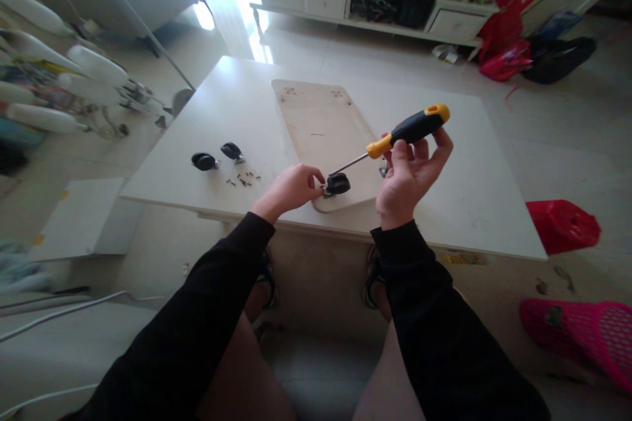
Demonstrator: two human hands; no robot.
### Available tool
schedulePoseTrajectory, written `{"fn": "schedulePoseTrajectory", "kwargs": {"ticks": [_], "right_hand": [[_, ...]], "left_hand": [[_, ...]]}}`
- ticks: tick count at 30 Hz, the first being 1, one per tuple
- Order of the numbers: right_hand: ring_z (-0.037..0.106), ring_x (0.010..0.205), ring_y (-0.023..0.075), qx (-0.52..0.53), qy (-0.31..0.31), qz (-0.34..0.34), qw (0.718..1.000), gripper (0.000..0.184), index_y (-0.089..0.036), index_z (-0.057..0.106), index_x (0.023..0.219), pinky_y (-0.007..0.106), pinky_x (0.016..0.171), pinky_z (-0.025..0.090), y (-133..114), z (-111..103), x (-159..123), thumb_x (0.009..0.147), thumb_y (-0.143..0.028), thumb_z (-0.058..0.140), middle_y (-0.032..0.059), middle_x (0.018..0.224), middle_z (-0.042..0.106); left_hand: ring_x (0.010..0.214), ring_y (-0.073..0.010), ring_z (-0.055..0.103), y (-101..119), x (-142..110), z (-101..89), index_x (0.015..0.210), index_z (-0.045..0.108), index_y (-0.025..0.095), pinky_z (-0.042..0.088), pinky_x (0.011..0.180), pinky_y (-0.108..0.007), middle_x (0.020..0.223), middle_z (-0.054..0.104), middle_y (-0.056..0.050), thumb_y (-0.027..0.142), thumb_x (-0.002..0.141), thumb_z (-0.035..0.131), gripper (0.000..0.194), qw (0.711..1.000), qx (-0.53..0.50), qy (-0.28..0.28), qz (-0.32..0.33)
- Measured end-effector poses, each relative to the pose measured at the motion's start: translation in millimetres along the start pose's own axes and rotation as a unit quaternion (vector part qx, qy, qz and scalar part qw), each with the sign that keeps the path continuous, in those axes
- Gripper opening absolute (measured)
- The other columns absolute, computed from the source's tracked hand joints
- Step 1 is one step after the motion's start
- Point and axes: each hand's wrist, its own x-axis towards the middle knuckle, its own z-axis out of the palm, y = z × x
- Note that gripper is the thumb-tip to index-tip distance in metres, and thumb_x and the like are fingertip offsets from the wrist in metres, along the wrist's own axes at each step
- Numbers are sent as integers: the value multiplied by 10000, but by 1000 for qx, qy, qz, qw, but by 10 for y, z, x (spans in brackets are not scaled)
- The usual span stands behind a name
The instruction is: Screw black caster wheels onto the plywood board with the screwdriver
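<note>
My right hand (409, 174) grips a screwdriver (412, 126) with a black and yellow handle. Its shank slants down to the left, with the tip close beside a black caster wheel (339, 183). That caster stands at the near end of a pale rounded board (323, 122) lying on the table. The fingers of my left hand (291, 189) are closed at the caster's metal base; any small screw between them is hidden. Another caster (384, 172) on the board's right edge is mostly covered by my right hand.
Two loose black casters (204, 160) and several small screws (243, 179) lie on the left of the white table (464, 164). A red stool (563, 226) and a pink basket (582, 335) are at the right. A clothes rack with white parts (96, 66) stands left.
</note>
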Motion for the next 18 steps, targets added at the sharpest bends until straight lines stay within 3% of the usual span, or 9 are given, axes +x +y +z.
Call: {"fn": "schedulePoseTrajectory", "kwargs": {"ticks": [13,18], "right_hand": [[765,976,167,11,-6,-10,1000,504,-356,481,1327,506,989,665,13,-10,6,873,-333,697,-14,1123,668],[765,981,170,0,-8,-10,1000,504,-358,471,1334,508,995,661,10,-13,1,884,-360,696,-11,1133,669]], "left_hand": [[715,-166,634,-3,1,17,906,830,202,435,669,-302,815,772,-49,263,862,729,126,999,29,22,13],[691,-158,620,2,-8,-19,930,853,201,459,691,-299,806,768,-44,185,836,709,172,999,32,13,13]]}}
